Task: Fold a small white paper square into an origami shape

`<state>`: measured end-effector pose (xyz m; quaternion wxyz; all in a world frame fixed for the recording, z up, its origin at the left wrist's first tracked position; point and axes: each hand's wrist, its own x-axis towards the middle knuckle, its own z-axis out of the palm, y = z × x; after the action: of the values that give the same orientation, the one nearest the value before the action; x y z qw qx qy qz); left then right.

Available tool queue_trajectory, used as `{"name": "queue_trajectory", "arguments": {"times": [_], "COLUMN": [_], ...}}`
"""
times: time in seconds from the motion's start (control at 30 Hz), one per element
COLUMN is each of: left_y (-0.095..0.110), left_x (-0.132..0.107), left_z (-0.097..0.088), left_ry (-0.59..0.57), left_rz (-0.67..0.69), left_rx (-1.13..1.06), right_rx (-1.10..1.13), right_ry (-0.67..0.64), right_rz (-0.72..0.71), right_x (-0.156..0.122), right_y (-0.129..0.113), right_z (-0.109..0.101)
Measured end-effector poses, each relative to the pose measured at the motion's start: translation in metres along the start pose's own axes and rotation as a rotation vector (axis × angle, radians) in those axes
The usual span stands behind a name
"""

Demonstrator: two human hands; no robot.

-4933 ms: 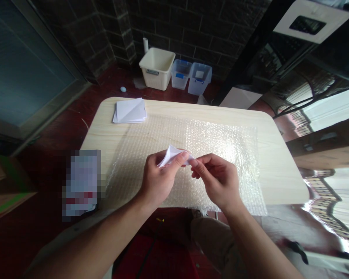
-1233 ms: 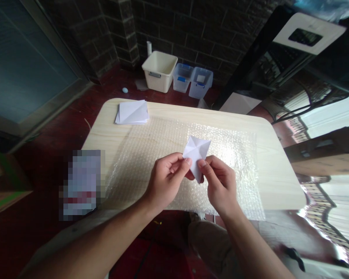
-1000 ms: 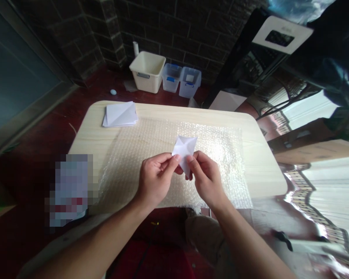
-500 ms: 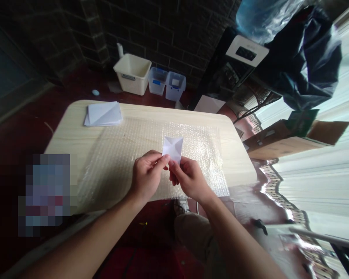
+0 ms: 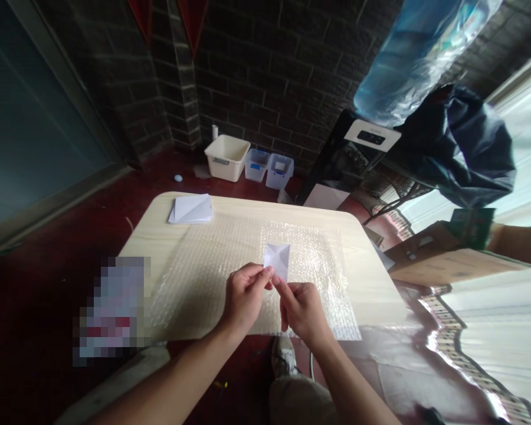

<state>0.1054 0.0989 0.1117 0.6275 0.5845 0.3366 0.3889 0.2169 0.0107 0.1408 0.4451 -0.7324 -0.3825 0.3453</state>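
A small folded sheet of white paper (image 5: pixel 278 258), with crease lines running across it, is held up over the table. My left hand (image 5: pixel 246 290) pinches its lower left corner between thumb and fingers. At the lower edge, my right hand (image 5: pixel 301 304) grips the same paper with thumb and forefinger, its other fingers curled underneath. Below both hands lies a sheet of bubble wrap (image 5: pixel 194 277). A stack of white paper sheets (image 5: pixel 190 209) rests at the table's far left corner.
The pale wooden table (image 5: pixel 363 236) has rounded corners. Behind it on the floor stand a cream basket (image 5: pixel 227 162) and two clear plastic bins (image 5: pixel 278 172). A water dispenser (image 5: pixel 371 139) is at the back right, an open cardboard box (image 5: pixel 460 260) at the right. A blurred-out patch covers the left side.
The camera view has tilted up and shifted left, so everything appears lower and further right. Both hands still hold the folded paper; the right fingers have shifted slightly along its lower edge.
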Motion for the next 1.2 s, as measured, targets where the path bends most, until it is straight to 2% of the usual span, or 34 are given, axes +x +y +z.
{"name": "queue_trajectory", "arguments": {"times": [0.17,0.27,0.37,0.47,0.57,0.67,0.83,1.03,1.2], "left_y": [0.003,0.004,0.008,0.013,0.016,0.015,0.014,0.020,0.023], "left_x": [-0.011,-0.009,-0.004,-0.003,-0.007,-0.009,-0.007,0.009,0.021], "left_z": [-0.003,-0.015,-0.032,-0.046,-0.052,-0.054,-0.067,-0.087,-0.088], "left_ry": [-0.001,0.113,0.216,0.177,0.127,0.107,0.013,0.063,0.113], "left_rz": [-0.081,-0.131,-0.092,-0.032,-0.007,-0.011,-0.031,0.003,0.012], "left_rx": [-0.101,-0.235,-0.247,-0.174,-0.090,-0.047,-0.109,-0.144,-0.059], "right_rx": [0.065,0.103,0.167,0.299,0.422,0.395,0.374,0.422,0.414], "right_ry": [0.033,0.001,-0.033,-0.027,-0.060,-0.106,-0.062,-0.079,-0.050], "right_rz": [0.024,0.035,0.029,0.003,-0.055,-0.120,-0.155,-0.122,-0.110], "right_x": [-0.011,-0.018,-0.020,-0.018,-0.014,-0.011,0.001,0.019,0.031], "right_y": [0.002,0.005,0.006,0.003,-0.002,-0.009,-0.021,-0.032,-0.031], "right_z": [0.007,0.013,0.020,0.028,0.036,0.045,0.064,0.081,0.083]}}
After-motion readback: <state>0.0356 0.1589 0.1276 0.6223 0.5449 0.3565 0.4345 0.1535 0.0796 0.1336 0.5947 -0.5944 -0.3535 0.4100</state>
